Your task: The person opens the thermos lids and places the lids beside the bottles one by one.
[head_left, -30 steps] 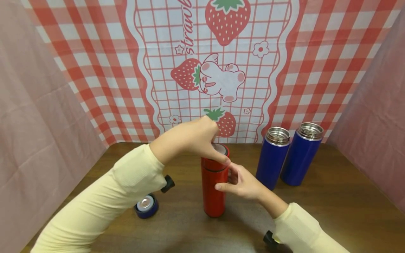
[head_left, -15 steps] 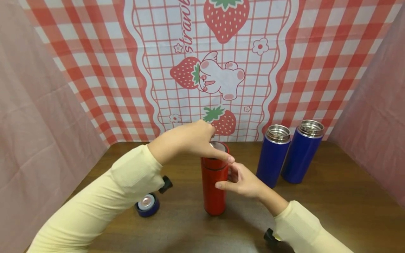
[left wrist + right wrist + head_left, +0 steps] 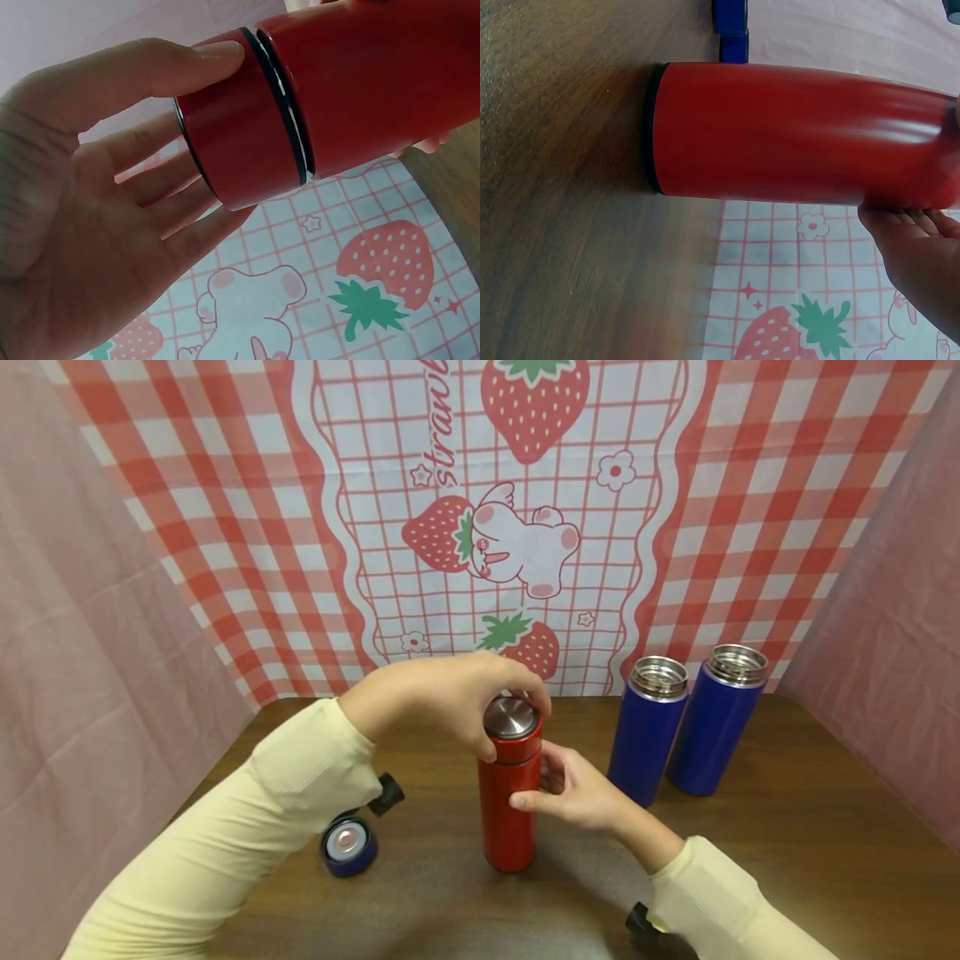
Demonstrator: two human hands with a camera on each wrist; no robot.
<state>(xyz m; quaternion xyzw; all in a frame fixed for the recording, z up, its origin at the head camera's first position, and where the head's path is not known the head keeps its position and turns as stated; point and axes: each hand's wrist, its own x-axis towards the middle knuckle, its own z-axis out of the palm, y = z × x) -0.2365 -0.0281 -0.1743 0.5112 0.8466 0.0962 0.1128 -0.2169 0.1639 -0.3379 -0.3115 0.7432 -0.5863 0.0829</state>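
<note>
A red thermos bottle point(image 3: 510, 818) stands upright on the wooden table. My left hand point(image 3: 450, 697) reaches over its red lid point(image 3: 519, 750) from above, thumb on the near left side and fingers round the far side. The lid's brushed metal top point(image 3: 512, 717) shows between them. In the left wrist view, a narrow dark seam runs between the lid point(image 3: 240, 120) and the body point(image 3: 382, 82). My right hand point(image 3: 581, 789) grips the upper body from the right, thumb across the front; its other fingers are partly hidden behind the bottle.
Two blue thermos bottles without lids point(image 3: 647, 735) point(image 3: 716, 727) stand at the right rear, steel mouths up. A blue lid point(image 3: 348, 847) lies inside-up at the left, with another dark rim behind it. A strawberry-print cloth point(image 3: 525, 527) hangs at the back.
My left hand has turned round the lid: its thumb has swung from the right side to the near left, uncovering the metal top. The right hand and bottle stay in place.
</note>
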